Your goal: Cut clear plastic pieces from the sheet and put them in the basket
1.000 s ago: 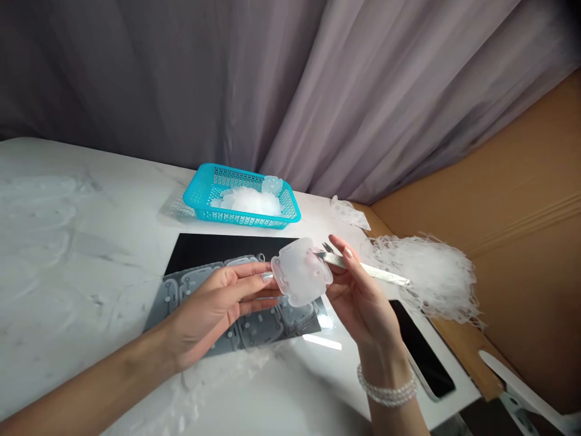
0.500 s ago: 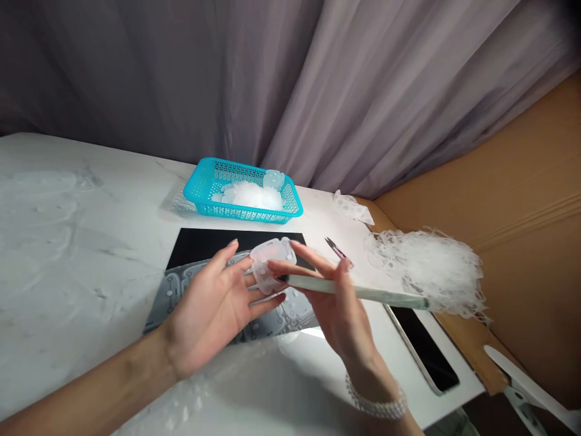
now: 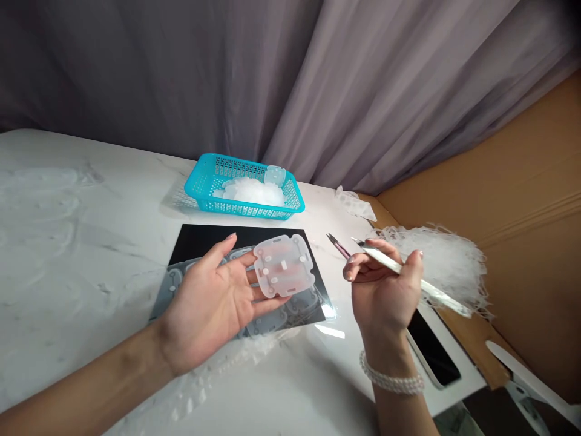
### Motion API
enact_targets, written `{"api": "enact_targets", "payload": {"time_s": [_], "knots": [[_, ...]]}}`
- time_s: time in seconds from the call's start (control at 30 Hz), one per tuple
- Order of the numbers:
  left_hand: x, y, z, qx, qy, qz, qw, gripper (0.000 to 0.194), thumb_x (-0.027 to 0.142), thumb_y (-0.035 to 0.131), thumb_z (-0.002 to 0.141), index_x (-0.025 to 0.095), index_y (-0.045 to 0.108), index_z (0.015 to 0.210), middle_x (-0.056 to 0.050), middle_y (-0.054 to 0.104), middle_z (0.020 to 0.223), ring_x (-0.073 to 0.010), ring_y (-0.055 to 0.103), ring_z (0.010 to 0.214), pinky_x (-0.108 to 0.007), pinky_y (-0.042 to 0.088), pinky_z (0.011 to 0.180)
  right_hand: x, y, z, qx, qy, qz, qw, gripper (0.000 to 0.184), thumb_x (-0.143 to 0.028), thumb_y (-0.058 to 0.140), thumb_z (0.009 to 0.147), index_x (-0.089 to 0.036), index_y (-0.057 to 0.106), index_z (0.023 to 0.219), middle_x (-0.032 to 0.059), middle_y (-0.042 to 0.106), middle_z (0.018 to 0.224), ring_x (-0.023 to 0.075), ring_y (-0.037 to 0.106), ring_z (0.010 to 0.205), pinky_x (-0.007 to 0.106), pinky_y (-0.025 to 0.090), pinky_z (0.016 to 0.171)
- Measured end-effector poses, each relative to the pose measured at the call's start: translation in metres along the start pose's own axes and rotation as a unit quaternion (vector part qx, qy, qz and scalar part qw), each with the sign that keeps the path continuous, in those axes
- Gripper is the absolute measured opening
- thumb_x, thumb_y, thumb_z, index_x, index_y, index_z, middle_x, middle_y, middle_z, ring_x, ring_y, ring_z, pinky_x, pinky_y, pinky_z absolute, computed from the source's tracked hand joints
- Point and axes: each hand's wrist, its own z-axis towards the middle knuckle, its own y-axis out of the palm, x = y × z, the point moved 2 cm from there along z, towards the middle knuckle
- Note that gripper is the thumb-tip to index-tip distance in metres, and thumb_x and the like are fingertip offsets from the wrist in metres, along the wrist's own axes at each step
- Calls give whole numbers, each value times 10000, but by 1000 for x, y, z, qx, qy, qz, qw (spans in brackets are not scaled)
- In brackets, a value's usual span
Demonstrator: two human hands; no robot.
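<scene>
My left hand (image 3: 213, 309) lies palm up with its fingers stretched out. A clear, frosted plastic piece (image 3: 290, 280), roughly square with notched edges, small slots and holes, rests on those fingertips. Off to the right, my right hand (image 3: 385, 290) is closed round a slim white craft knife (image 3: 436, 293), its pointed tip facing up and left, apart from the piece. Beneath my left hand is a black sheet (image 3: 245, 235) with several similar clear pieces (image 3: 267, 321) on its lower part. A pink tool with two pointed tips (image 3: 338, 245) lies beside my right fingers.
A blue basket (image 3: 245, 213) holding a heap of clear pieces stands at the back by a grey curtain (image 3: 181, 79). On the right are a tangle of clear plastic strips (image 3: 447, 260), a phone (image 3: 436, 351) and a cardboard wall (image 3: 521, 175). Clear film (image 3: 45, 260) covers the left tabletop.
My right hand has moved right with the craft knife, away from the plastic piece. The piece now lies flatter and fully visible on my left fingers, which have hardly moved.
</scene>
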Motion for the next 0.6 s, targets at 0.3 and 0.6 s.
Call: {"api": "enact_targets", "payload": {"time_s": [0.3, 0.6], "knots": [[-1, -1, -1, -10, -2, 3, 1000, 653, 570, 433, 949, 121, 522, 1415, -178, 590, 1405, -368, 556, 1298, -534, 359, 1146, 2, 2, 1, 3, 0, 5, 1000, 673, -521, 217, 1015, -188, 694, 676, 55, 619, 453, 136, 526, 339, 258, 424, 428], [-1, 0, -1, 4, 5, 38, 999, 613, 530, 325, 1012, 102, 540, 1395, -196, 592, 1394, -360, 580, 1273, -518, 495, 1041, 2, 0, 1, 5, -2, -1, 1000, 640, -537, 244, 1010, -190, 685, 702, 41, 593, 440, 130, 505, 348, 255, 410, 439]]}}
